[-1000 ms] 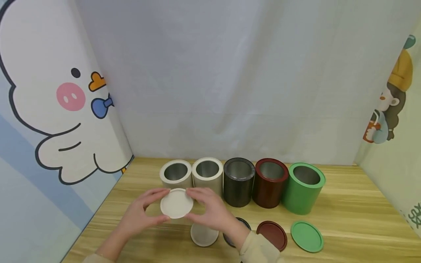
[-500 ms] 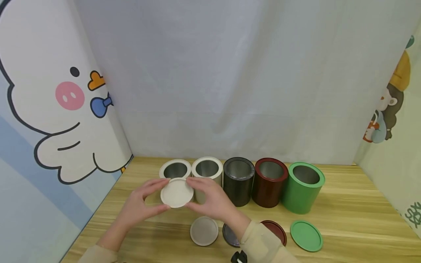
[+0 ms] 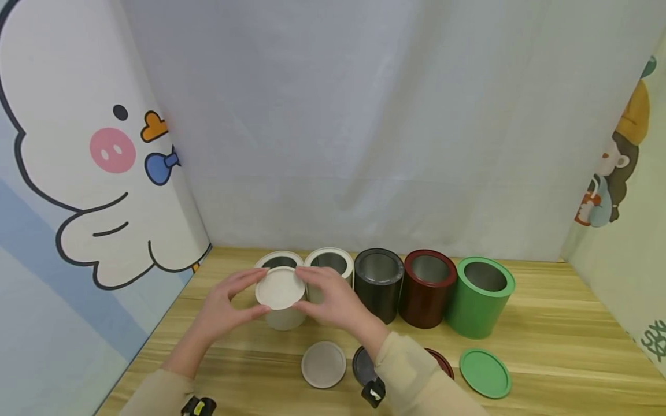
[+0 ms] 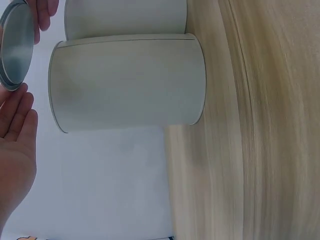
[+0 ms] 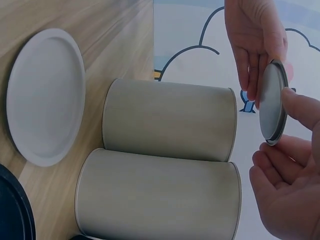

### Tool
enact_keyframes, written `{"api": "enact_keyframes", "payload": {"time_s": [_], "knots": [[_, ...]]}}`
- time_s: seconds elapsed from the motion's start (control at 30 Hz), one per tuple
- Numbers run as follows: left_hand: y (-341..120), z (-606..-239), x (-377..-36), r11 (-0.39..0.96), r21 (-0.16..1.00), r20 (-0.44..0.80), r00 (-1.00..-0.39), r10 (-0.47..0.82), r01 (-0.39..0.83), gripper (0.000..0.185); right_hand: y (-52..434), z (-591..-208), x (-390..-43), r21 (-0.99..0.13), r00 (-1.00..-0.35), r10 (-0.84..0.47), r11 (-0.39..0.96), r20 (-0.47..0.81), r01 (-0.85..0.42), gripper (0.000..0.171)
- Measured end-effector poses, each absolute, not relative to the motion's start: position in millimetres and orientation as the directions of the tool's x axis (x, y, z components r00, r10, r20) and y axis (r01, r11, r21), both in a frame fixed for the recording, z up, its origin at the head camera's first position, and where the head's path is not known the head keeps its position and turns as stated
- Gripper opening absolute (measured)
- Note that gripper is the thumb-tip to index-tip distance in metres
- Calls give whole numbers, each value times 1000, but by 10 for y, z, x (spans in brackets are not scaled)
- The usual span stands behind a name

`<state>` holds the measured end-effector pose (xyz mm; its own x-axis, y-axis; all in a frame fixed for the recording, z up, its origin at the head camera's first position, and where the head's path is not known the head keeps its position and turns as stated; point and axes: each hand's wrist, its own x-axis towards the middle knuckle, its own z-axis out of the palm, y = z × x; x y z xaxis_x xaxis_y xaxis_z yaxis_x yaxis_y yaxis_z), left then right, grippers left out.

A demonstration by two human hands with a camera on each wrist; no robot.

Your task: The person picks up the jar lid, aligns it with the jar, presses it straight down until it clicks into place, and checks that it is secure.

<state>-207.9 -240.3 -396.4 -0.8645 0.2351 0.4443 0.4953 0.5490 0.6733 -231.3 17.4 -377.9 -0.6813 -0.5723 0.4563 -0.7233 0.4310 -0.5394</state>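
Observation:
Both hands pinch a round white lid (image 3: 281,287) by its opposite edges in the head view, the left hand (image 3: 221,306) at its left side and the right hand (image 3: 338,300) at its right. The lid's silvery underside (image 4: 18,47) shows in the left wrist view. It hovers over the leftmost white can (image 3: 285,319), apart from its rim, and hides part of the mouth. That can stands upright and uncovered, beside a second white can (image 5: 160,195) whose front the right hand partly covers.
Open black (image 3: 376,300), dark red (image 3: 426,300) and green (image 3: 480,309) cans continue the row. Before them lie white (image 3: 324,365), black (image 3: 362,366), dark red (image 3: 442,363) and green (image 3: 485,373) lids; the right arm partly covers the black and red ones. A grey cloth (image 3: 385,127) hangs behind.
Both hands have carried the white lid forward, from in front of the leftmost can to above its mouth. The lid lying below them has come fully into sight. The cans stay put.

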Motion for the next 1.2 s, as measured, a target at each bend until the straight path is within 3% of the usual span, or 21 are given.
{"api": "enact_keyframes", "payload": {"time_s": [0.4,0.87,1.2], "knots": [[-2398,-3944,-2233,619,686,369,-916,157,383,68,92,-3769,-2501,-550,-718,-549,473,428,-689,56],[-2435,-3937,-2441,623,702,331,-933,144,346,67,1,-3753,-2694,-526,-721,-563,502,404,-686,52],[-2491,-3958,-2534,631,702,297,-941,161,330,69,-72,-3708,-2779,-530,-759,-576,560,303,-637,53]]}}
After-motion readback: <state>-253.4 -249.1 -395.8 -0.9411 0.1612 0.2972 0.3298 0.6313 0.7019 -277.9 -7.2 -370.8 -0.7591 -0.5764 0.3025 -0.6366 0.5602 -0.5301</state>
